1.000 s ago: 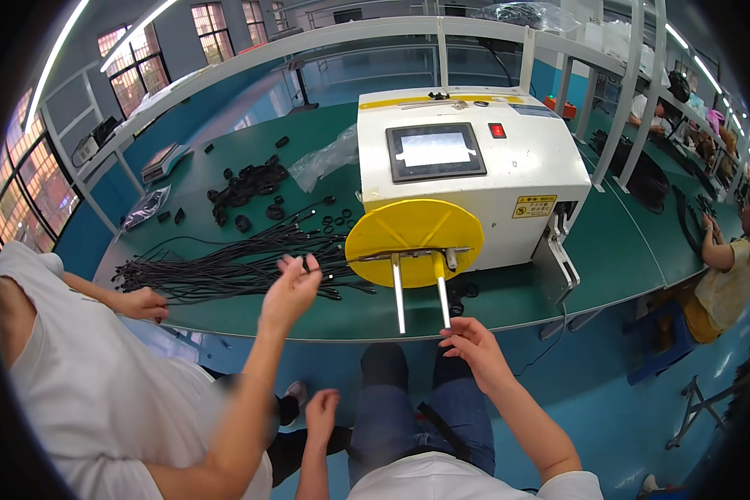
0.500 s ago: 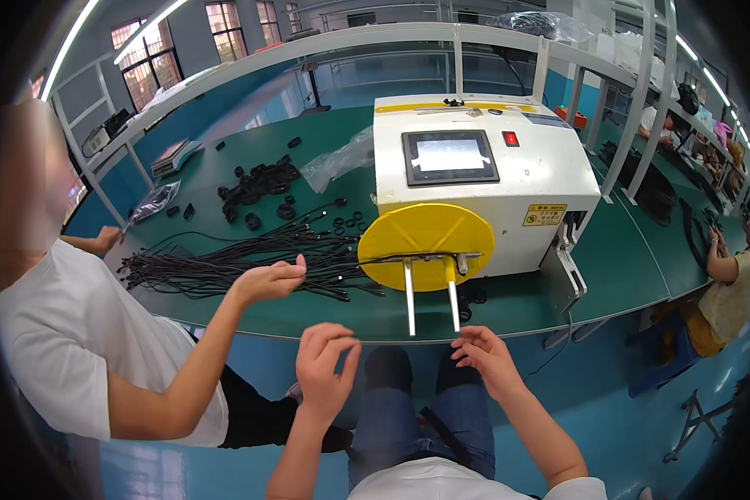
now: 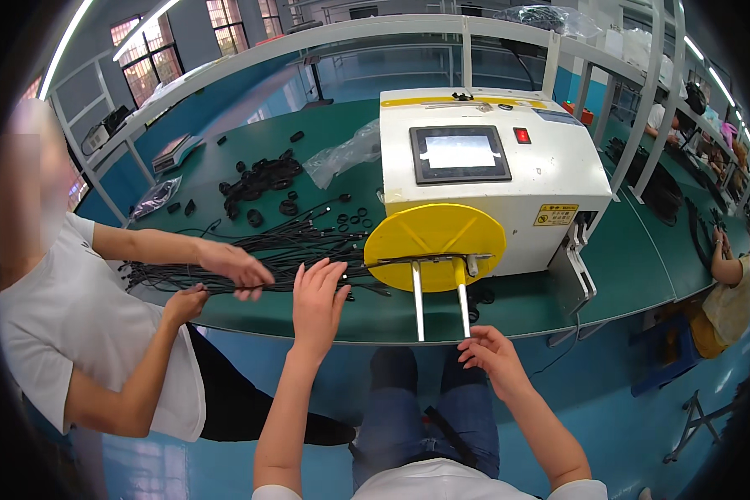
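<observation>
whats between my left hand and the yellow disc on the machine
In the head view, the ends of the black cables run from the left hand to the yellow disc, over green table.

Left hand (image 3: pixel 317 298) raised from the lower edge on a near-upright forearm — palm down, fingers spread and extended, no grip closed. Right hand (image 3: pixel 495 360) lower and to its right, forearm angled inward — fingers loosely curled, fingertips (image 3: pixel 468 340) pointing up and left. Hands well apart.

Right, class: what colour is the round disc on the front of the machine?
Yellow. The round disc shows best in the head view, beside the left hand.
</observation>
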Tool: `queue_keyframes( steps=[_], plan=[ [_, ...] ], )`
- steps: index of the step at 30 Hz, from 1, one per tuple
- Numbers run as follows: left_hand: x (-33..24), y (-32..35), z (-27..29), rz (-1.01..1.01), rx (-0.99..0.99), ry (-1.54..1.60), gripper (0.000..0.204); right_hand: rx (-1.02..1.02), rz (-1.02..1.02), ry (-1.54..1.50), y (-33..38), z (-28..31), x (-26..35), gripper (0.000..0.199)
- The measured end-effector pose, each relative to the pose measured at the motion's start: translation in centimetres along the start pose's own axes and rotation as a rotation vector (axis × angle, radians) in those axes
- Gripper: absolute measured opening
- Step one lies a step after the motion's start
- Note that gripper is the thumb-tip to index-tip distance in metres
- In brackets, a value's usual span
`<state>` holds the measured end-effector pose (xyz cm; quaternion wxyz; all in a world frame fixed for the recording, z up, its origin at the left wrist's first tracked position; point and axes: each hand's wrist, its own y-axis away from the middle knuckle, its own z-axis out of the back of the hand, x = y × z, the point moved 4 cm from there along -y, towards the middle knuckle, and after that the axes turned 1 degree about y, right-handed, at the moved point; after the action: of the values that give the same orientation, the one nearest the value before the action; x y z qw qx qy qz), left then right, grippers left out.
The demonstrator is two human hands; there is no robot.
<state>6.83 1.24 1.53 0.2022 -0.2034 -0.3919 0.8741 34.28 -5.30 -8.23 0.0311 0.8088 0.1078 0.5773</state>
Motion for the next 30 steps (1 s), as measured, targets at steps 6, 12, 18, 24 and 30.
queue_keyframes(
  steps=[6, 12, 18, 24, 30],
  plan=[
    [1.0, -0.3, 0.2, -0.063, 0.129, -0.064, 0.020, -0.004, -0.016, 0.005, -0.2, 0.1, -0.1, 0.027],
    [0.9, -1.6, 1.5, -0.151, 0.124, -0.049, 0.018, -0.006, -0.031, 0.014, -0.5, 0.2, -0.4, 0.025],
    [1.7, -2.1, 1.4, -0.156, 0.136, 0.026, 0.013, -0.006, -0.045, 0.033, -0.6, 0.1, -0.1, 0.023],
    [1.5, -2.9, 2.3, -0.160, 0.154, 0.077, 0.009, -0.015, -0.051, 0.035, -0.7, 0.6, -0.3, 0.022],
    [2.5, -2.1, 2.6, -0.033, 0.248, 0.197, 0.009, 0.005, -0.067, 0.037, -0.7, 0.4, -0.6, 0.022]
  ],
)
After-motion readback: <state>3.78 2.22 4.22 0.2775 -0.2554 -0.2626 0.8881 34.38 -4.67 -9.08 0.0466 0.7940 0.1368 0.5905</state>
